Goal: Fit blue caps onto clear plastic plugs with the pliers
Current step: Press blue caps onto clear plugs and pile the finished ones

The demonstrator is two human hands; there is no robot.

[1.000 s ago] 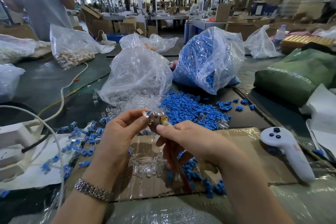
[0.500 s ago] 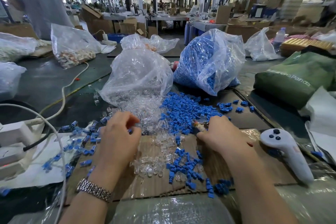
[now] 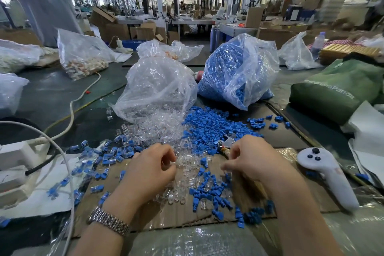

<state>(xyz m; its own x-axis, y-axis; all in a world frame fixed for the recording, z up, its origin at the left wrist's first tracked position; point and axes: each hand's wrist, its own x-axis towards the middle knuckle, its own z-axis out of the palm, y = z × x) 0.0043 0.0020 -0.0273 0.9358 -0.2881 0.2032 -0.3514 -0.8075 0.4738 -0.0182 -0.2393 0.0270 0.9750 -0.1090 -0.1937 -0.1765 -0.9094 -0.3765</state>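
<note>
Clear plastic plugs (image 3: 182,174): a loose heap on the cardboard sheet (image 3: 245,212) at frame centre, spilling from the clear bag (image 3: 158,87) above; likely very light, rigid, slick, prone to skating away.
Where to take a plug: by its sides between thumb and fingertip, leaving the open end free for a cap, as I judge it.
Blue caps (image 3: 209,129): scattered right of centre below the blue-filled bag (image 3: 239,70), more at lower centre; small, light, probably slightly softer than the plugs.
Left hand (image 3: 149,170): curled over the clear heap, fingertips pinching at a plug; what sits between them is too small to confirm.
Right hand (image 3: 247,160): wrapped round the pliers (image 3: 226,144), thumb and forefinger also reaching down toward the pile.
Pliers axis: metal nose points to the upper left of the frame, handles hidden in the palm; jaw gap cannot be told.
Plug and cap orientation: jumbled, no common direction; each will need turning before fitting.
</note>
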